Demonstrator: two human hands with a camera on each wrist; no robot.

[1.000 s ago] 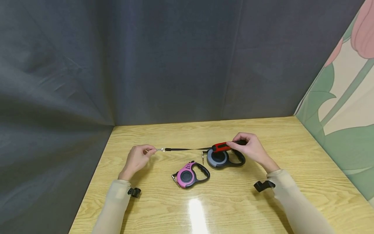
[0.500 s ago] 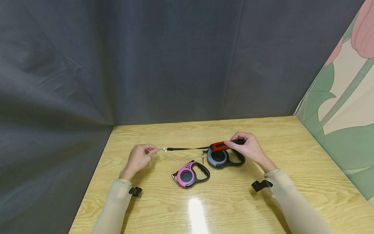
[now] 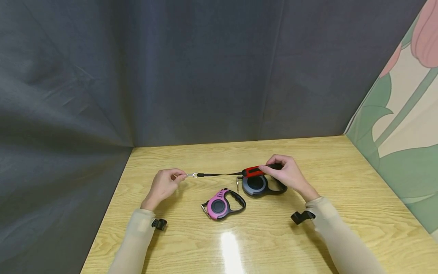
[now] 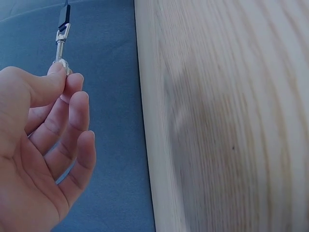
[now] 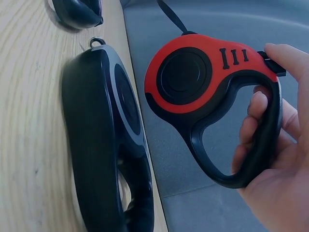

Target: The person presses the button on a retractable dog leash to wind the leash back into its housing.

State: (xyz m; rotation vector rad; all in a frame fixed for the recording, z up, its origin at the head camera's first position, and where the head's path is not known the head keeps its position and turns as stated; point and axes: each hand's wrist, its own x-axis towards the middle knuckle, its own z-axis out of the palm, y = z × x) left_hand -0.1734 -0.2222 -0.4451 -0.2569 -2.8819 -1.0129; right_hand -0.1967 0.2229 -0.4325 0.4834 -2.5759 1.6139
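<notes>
My right hand (image 3: 287, 174) grips the black loop handle of a red and black retractable dog leash (image 5: 217, 48), fingers through the loop. In the right wrist view, the thumb lies at the black button on top. From the leash's front a thin black strap (image 3: 219, 174) runs taut to the left. At its end is a silver snap hook (image 4: 60, 49), pinched between thumb and index finger of my left hand (image 3: 162, 187). A grey and black retractable leash (image 3: 256, 184) lies on the table just below the red one. Nearer me lies a pink and black retractable leash (image 3: 213, 213).
The wooden table (image 3: 191, 247) meets a dark grey cloth (image 3: 205, 76) at the back and left. A flower-patterned panel (image 3: 403, 125) stands on the right. Both wrists carry small black cameras.
My right hand has moved slightly left with the red leash, and my left hand slightly right with the snap hook. The strap between them is a little shorter. The other leashes have stayed put.
</notes>
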